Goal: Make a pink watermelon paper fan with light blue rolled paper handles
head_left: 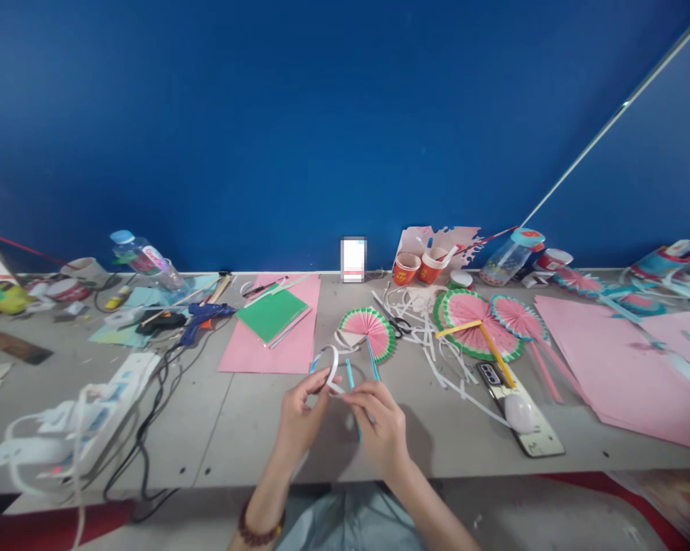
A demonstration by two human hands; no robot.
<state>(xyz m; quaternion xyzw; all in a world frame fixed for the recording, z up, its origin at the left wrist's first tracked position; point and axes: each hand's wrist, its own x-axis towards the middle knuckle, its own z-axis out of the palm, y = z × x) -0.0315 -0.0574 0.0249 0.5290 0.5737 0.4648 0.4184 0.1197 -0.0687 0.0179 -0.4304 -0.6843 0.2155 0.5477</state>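
Note:
My left hand (pixel 302 417) grips a thin roll of white tape (pixel 334 366), held upright above the table's front part. At the roll's lower edge, my right hand (pixel 382 421) pinches with thumb and forefinger what looks like the tape's loose end. Just beyond the hands lies a pleated pink paper fan (pixel 382 337) with a green rim, spread partway round. One blue stick (pixel 372 358) runs from the fan's centre toward me. Another blue stick (pixel 350 373) lies beside it, partly hidden by my right hand.
Black scissors (pixel 400 327) and tangled white strips (pixel 430 348) lie right of the fan, near finished fans (pixel 465 314) and a phone (pixel 531 421). Left are green sheets (pixel 273 315) on pink paper (pixel 235 356), a blue glue gun (pixel 201 320) and a power strip (pixel 120 405).

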